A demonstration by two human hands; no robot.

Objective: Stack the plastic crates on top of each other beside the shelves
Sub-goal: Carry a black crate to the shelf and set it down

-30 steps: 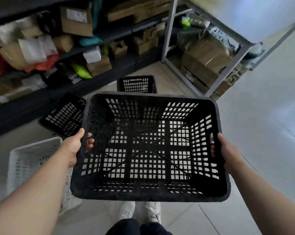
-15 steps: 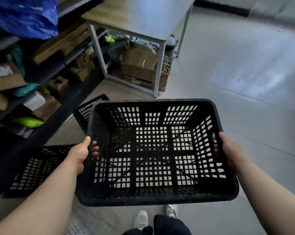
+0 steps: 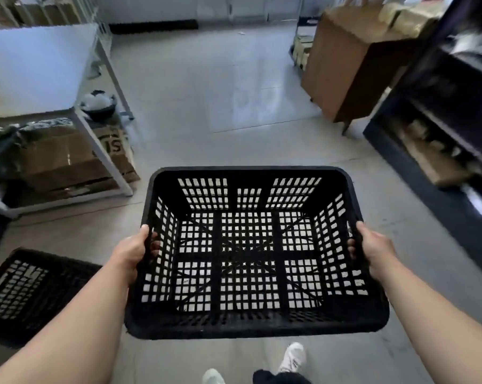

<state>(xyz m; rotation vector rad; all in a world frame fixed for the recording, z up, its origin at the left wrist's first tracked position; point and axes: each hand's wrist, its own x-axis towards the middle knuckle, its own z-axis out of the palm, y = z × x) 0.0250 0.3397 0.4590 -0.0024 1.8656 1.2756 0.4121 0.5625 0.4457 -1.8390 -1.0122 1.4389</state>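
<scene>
We hold the black crate (image 3: 251,250) level in front of us, open side up, off the floor above our shoes (image 3: 292,356). Our left hand (image 3: 132,249) is clamped on the crate's left wall, thumb over the rim and fingers curled through the slots; our right hand (image 3: 372,249) grips the right wall the same way. The crate's long axis runs side to side between the two hands, so neither is nearer to it. A second black crate (image 3: 26,289) sits on the floor to the left of the held one and slightly behind its near edge, closer to our left arm. That is the relation we judge the next move turns on: the held crate must swing left and come down square over that one, long sides matched. Beyond the floor crate, also left of the held crate, stands a white-framed table (image 3: 101,145) with cardboard boxes (image 3: 68,159) under it; dark shelves (image 3: 442,139) rise to the right.
</scene>
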